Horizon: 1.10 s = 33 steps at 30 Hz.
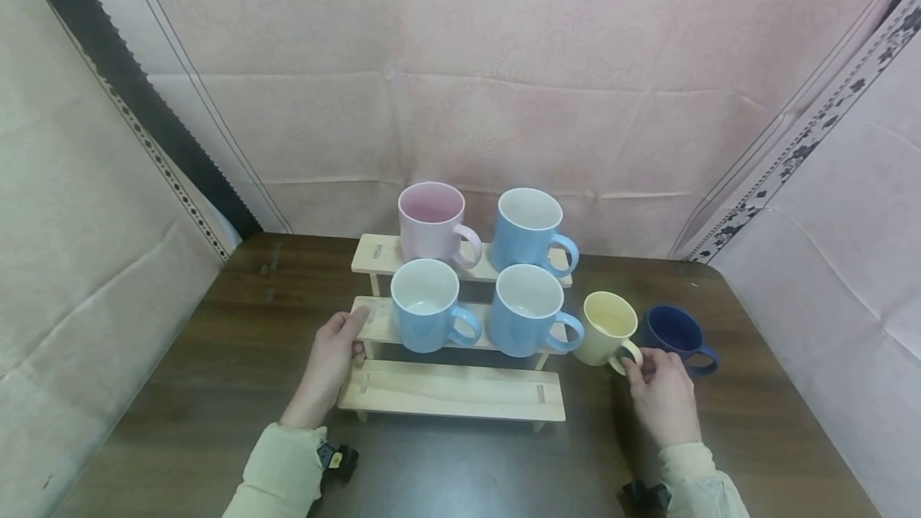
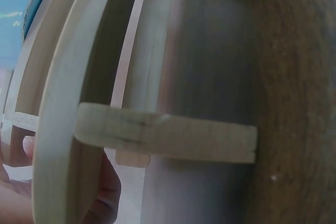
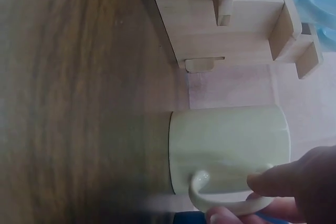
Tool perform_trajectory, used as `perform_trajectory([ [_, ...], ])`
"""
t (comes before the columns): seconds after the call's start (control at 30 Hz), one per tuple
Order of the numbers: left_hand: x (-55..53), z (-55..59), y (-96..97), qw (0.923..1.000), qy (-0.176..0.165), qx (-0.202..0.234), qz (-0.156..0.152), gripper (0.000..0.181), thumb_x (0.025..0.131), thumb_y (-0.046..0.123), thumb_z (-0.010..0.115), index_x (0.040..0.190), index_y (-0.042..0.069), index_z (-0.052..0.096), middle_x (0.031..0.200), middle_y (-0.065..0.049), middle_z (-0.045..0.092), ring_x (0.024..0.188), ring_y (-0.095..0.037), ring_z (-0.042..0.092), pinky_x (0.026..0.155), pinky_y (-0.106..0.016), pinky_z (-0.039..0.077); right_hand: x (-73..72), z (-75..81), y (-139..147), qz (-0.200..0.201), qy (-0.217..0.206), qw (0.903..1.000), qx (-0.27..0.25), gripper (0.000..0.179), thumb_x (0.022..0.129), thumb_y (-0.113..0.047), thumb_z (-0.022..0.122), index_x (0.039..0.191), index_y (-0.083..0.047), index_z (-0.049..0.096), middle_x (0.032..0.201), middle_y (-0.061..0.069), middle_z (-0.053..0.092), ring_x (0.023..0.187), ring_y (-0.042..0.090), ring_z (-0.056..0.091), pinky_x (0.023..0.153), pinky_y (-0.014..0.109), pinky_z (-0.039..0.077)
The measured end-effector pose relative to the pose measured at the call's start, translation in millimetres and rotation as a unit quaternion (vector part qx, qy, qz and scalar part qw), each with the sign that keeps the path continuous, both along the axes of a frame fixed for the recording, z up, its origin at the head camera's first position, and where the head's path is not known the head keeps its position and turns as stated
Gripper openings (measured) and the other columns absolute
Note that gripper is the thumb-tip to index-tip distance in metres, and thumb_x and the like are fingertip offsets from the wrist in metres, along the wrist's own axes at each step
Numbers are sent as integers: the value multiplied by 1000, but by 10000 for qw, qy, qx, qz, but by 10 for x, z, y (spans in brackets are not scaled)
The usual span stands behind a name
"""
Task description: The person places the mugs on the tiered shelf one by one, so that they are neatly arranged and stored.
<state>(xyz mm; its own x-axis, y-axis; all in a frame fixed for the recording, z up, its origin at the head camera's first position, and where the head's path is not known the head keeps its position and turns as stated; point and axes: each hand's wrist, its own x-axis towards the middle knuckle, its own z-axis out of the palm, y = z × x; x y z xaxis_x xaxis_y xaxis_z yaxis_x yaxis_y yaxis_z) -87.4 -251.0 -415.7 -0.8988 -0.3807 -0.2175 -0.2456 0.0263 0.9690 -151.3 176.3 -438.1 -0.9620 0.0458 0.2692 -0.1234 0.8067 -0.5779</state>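
Observation:
A three-step wooden rack [image 1: 453, 390] stands on the table. My left hand [image 1: 324, 370] grips the left end of its middle step, thumb on top. In the left wrist view the rack's boards [image 2: 65, 129] hide part of that hand. To the right of the rack is a yellow mug [image 1: 601, 336], upright on the table. My right hand [image 1: 663, 398] pinches its handle, and the right wrist view shows thumb and fingers at the handle [image 3: 231, 207]. Close behind that hand sits a dark blue mug [image 1: 671, 332], its handle pointing right.
On the top step are a pink mug [image 1: 424, 234] and a light blue mug [image 1: 521, 242]. Two more light blue mugs, one left [image 1: 420, 318] and one right [image 1: 524, 322], occupy the middle step. Pale cloth [image 1: 460, 126] hangs behind and at both sides of the brown table [image 1: 209, 374].

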Motion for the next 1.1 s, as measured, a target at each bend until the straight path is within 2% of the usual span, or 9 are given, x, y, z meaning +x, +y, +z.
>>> perform_trajectory([
  [0.1, -3, -5, -2, 10000, 9, -3, -3, 42, 101, 45, 48, 103, 2, 50, 70, -1, 45, 59, -16, 45, 59, -28, 38, 4, -7, -5, 24, -41, 10000, -61, 24, 93, -13, 65, 105, 7, 61, 96, 22, 56, 79, 33, 61, 70, 48, 48],
  [0.33, -4, -11, -4, 10000, -22, -34, -18, 43, 101, 45, 47, 105, 3, 50, 70, -1, 45, 59, -16, 45, 59, -28, 38, -1, -24, -11, 53, -290, 9991, -304, 23, 94, -15, 64, 105, 5, 60, 96, 19, 57, 72, 26, 63, 60, 32, 48],
  [0.5, -8, -15, -8, 10000, -23, -18, -18, 43, 101, 45, 47, 106, 2, 50, 70, -1, 45, 59, -16, 44, 59, -28, 38, 0, -28, -12, 104, -444, 9979, -454, 25, 96, -15, 62, 107, 6, 60, 98, 20, 55, 70, 23, 64, 55, 25, 48],
  [0.8, -17, -20, -17, 10000, -88, -4, -35, 42, 102, 44, 46, 107, 3, 50, 71, -2, 45, 60, -17, 45, 59, -29, 38, -1, -49, -4, 168, -187, 9991, -343, 18, 95, -12, 63, 101, 5, 62, 92, 16, 56, 72, 24, 64, 57, 27, 47],
  [1.1, -29, -16, -24, 9998, -145, -88, -79, 43, 101, 46, 46, 108, 3, 50, 71, -2, 45, 61, -18, 45, 61, -30, 38, -16, -59, 0, 174, -217, 9990, -346, 17, 95, -13, 63, 100, 3, 62, 91, 15, 56, 71, 23, 63, 58, 30, 47],
])
